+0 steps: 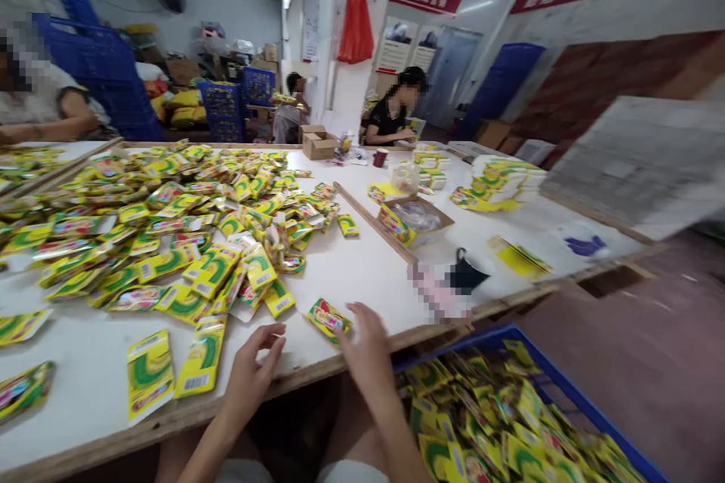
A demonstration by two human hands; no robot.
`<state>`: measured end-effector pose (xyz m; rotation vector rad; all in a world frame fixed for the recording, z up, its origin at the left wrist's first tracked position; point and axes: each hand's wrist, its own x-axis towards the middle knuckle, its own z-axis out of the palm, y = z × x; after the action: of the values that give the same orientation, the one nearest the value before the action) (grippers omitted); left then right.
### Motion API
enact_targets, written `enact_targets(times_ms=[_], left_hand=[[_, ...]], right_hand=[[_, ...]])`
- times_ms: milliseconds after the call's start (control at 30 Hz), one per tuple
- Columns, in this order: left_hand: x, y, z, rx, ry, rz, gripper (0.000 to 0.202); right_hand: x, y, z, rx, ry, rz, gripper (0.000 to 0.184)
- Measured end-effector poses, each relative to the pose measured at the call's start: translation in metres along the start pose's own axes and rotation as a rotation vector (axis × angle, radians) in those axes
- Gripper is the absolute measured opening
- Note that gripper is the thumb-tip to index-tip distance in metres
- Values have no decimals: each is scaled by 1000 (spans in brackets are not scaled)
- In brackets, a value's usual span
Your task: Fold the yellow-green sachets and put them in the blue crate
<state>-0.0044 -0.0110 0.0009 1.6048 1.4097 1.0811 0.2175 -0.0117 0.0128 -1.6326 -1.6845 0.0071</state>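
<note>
My left hand (254,368) hovers at the near table edge, its fingers loosely bent and apart, with nothing in them. A small yellow printed packet (328,319) with red and white lettering lies on the white table between my hands. My right hand (365,353) is at that packet's right end, fingers spread and slightly blurred. Whether a fingertip touches it I cannot tell. Left of my left hand lie two flat yellow-and-green cartons (201,356), near a large heap of similar packets (186,230).
A blue crate (600,423) full of yellow packets stands below the table at right. A wooden strip (374,223) divides the tabletop. Beyond it are an open carton (422,217), a dark mask-like item (467,272) and stacked yellow cartons (498,181). Other people sit around the tables.
</note>
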Motion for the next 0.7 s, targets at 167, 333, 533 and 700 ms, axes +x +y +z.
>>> enact_targets(times_ms=[167, 333, 533, 700], left_hand=[[6, -15, -1, -67, 24, -41, 41], [10, -3, 17, -324, 90, -50, 66], [3, 11, 20, -386, 101, -19, 63], [10, -1, 11, -290, -5, 82, 44]], right_hand=[[5, -29, 40, 37, -231, 178, 47], [-14, -59, 36, 320, -79, 193, 58], [-21, -61, 22, 611, -158, 129, 54], [-8, -50, 15, 692, -183, 17, 42]])
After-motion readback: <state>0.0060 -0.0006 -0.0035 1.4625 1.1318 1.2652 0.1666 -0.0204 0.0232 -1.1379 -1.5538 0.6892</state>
